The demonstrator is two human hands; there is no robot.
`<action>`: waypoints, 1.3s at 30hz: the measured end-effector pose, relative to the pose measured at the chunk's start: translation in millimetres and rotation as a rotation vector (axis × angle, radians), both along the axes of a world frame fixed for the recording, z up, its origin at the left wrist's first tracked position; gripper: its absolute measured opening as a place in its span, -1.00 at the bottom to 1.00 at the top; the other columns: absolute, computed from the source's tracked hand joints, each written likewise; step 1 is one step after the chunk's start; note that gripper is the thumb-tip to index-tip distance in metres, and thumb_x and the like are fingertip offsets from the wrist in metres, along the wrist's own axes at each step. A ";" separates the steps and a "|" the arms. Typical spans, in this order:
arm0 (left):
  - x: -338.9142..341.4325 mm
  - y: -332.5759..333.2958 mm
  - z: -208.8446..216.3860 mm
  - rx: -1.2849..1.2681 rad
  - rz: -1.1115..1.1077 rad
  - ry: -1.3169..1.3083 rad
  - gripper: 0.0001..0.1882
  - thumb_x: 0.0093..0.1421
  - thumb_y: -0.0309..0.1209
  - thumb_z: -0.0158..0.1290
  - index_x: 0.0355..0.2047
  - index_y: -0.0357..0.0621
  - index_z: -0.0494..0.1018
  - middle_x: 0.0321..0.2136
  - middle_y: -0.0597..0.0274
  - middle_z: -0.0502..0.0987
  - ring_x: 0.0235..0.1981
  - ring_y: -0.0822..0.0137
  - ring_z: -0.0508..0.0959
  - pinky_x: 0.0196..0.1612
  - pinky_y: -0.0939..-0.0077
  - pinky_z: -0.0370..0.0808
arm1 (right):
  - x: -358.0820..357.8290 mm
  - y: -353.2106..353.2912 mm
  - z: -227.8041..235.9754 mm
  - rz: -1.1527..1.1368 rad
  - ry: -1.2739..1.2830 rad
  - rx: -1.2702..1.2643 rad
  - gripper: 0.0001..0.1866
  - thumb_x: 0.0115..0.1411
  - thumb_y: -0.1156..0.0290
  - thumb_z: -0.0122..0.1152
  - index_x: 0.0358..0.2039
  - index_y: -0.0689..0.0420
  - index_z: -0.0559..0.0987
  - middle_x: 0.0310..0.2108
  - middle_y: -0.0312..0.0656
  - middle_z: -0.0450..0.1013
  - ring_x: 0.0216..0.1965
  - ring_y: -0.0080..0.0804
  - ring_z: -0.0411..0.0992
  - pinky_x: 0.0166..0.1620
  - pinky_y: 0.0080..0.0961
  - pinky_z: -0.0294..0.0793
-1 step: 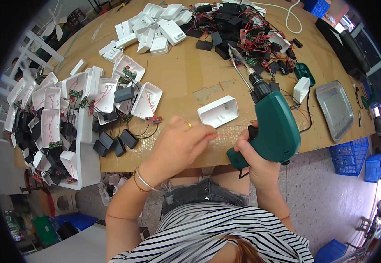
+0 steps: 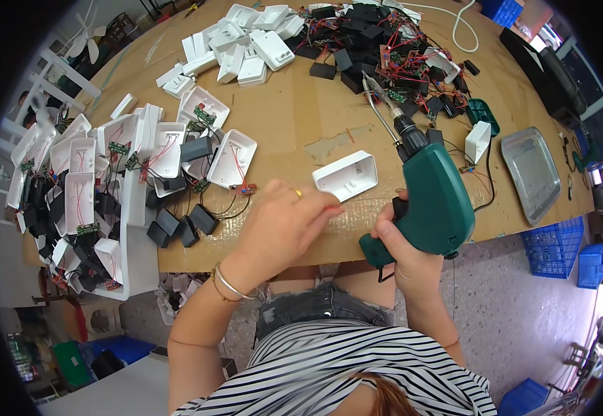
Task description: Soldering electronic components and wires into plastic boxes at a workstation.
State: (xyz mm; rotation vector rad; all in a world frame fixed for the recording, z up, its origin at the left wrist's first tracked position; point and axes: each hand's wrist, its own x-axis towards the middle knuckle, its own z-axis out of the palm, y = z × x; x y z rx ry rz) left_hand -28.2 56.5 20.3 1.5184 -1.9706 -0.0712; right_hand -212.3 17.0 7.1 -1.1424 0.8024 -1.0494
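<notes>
My right hand (image 2: 405, 249) is wrapped round the handle of a green soldering gun (image 2: 437, 201). The gun's metal tip and thin feed tube point up and away over the table, toward the dark pile. My left hand (image 2: 281, 218) is closed in a pinch above the table. Reddish colour shows at its fingertips, but what they hold is too small to make out. Just beyond those fingertips lies an open white plastic case (image 2: 346, 177), hollow side up. A ring and bracelets are on my left hand and wrist.
At left, a white bin (image 2: 138, 243) overflows with wired white cases and black blocks (image 2: 166, 223). White case parts (image 2: 239, 45) and a tangle of black blocks, boards and red wires (image 2: 385, 48) lie at the back. A metal tray (image 2: 530, 177) sits at right.
A thin reddish streak that stretched right from my left fingertips no longer shows. Left hand and soldering gun have hardly moved.
</notes>
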 end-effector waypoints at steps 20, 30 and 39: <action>-32.7 -5.0 -14.9 0.065 -0.225 0.234 -0.90 -0.02 -0.44 0.09 -0.44 -0.09 0.49 -0.58 0.32 0.34 -0.49 0.31 0.37 -0.30 0.45 0.24 | -24.2 -3.2 -13.1 -0.084 -0.015 -0.124 -0.56 -0.01 0.71 0.09 -0.08 0.24 0.26 -0.44 -0.15 0.36 -0.44 -0.49 0.36 -0.30 -0.58 0.38; -23.9 0.5 -9.1 0.120 -0.029 0.263 -0.92 -0.03 -0.47 0.12 -0.47 -0.17 0.48 -0.58 0.24 0.42 -0.57 0.26 0.36 -0.41 0.46 0.29 | -29.4 -0.5 -6.6 -0.012 -0.079 0.042 -0.55 -0.02 0.64 0.12 -0.08 0.24 0.26 -0.48 -0.17 0.34 -0.51 -0.51 0.32 -0.35 -0.53 0.39; -42.5 -29.8 -46.7 -0.162 0.361 -0.062 -0.88 0.00 -0.50 0.04 -0.46 -0.26 0.35 -0.18 0.06 0.37 -0.15 0.02 0.36 -0.13 0.19 0.29 | -48.0 6.7 -19.2 -0.179 -0.153 -0.011 -0.53 0.03 0.60 0.07 0.00 0.24 0.24 -0.38 -0.10 0.36 -0.51 -0.49 0.33 -0.33 -0.49 0.41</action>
